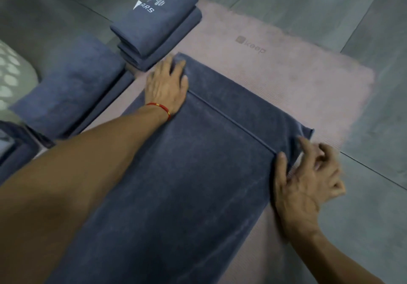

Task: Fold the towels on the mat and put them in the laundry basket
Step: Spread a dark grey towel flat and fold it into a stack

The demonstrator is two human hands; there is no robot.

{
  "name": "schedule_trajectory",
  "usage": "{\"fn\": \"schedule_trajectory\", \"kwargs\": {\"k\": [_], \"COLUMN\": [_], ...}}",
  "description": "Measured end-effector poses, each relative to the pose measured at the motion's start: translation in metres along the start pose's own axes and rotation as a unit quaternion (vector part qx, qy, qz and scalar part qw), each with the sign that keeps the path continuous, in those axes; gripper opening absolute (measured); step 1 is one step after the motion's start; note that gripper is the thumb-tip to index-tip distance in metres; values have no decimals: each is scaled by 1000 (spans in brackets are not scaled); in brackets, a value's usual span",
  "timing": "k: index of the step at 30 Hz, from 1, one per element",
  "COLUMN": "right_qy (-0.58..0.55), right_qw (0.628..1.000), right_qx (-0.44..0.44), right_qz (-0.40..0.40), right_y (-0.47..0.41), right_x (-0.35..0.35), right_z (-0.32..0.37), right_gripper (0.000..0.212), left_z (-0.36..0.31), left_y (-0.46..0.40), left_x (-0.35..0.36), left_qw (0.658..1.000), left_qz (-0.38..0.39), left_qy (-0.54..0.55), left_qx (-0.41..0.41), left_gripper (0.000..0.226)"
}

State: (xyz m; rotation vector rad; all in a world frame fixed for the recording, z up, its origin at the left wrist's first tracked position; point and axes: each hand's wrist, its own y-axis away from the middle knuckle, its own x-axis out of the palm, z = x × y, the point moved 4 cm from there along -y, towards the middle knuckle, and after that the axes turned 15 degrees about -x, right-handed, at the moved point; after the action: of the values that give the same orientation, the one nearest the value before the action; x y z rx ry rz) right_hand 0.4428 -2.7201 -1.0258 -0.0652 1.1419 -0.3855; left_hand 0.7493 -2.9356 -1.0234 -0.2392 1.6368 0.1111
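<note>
1. While it lies flat along the pink mat (286, 68), the blue towel (198, 173) shows a folded layer whose hemmed edge crosses it from the left hand to the right hand.
2. Pressed palm-down on the towel's far left corner, the left hand (167, 85) has its fingers straight and spread; a red string bracelet (159, 107) circles its wrist.
3. At the towel's right edge the right hand (306, 180) pinches the fabric between thumb and forefinger, its other fingers blurred and loosely curled.
4. Just beyond the left hand, two folded towels (156, 28) sit stacked, the top one bearing white lettering.
5. Another folded towel (70, 81) lies left of the mat.
6. A pale perforated basket (13, 74) shows at the left edge on the grey floor (363, 8).
</note>
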Motion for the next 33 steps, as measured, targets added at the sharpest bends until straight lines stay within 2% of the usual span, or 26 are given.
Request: {"fn": "schedule_trajectory", "kwargs": {"k": [2, 3, 8, 12, 17, 20, 21, 23, 24, 26, 29, 31, 33], "right_qy": [50, 70, 106, 115, 107, 116, 113, 82, 59, 35, 38, 74, 99], "right_qw": [997, 993, 988, 986, 980, 966, 949, 883, 843, 768, 695, 675, 676], "right_qx": [-36, -48, -33, -23, -37, -135, -203, -375, -446, -547, -609, -608, -610], "right_qz": [55, 76, 107, 117, 163, 187, 215, 271, 296, 331, 380, 412, 402], "right_y": [-1, -2, -6, -5, -4, 16, 33, 82, 109, 157, 207, 225, 230], "right_x": [5, 7, 15, 16, 14, 15, 20, 35, 43, 52, 63, 72, 76], "right_z": [3, 3, -1, -1, 6, 47, 73, 139, 171, 228, 276, 277, 272], "right_gripper": [55, 57, 62, 67, 71, 64, 61, 59, 60, 64, 80, 87, 83], "left_z": [8, 13, 4, 12, 107, 200, 231, 292, 318, 356, 382, 383, 382], "left_y": [3, -1, 0, 87, 241, 290, 301, 322, 331, 340, 337, 332, 335], "left_x": [19, 24, 18, 7, -23, -43, -48, -53, -55, -59, -64, -66, -65], "left_qw": [996, 995, 988, 988, 985, 976, 965, 935, 922, 920, 931, 934, 938], "left_qz": [85, 102, 129, 137, 150, 130, 126, 121, 119, 112, 123, 144, 164], "left_qy": [-14, -19, -65, -42, -43, -29, -20, 2, 18, 54, 66, 57, 27], "left_qx": [-3, -12, -54, -51, -68, -175, -228, -334, -367, -371, -338, -321, -304], "left_gripper": [60, 61, 64, 65, 67, 62, 61, 59, 57, 50, 44, 49, 53]}}
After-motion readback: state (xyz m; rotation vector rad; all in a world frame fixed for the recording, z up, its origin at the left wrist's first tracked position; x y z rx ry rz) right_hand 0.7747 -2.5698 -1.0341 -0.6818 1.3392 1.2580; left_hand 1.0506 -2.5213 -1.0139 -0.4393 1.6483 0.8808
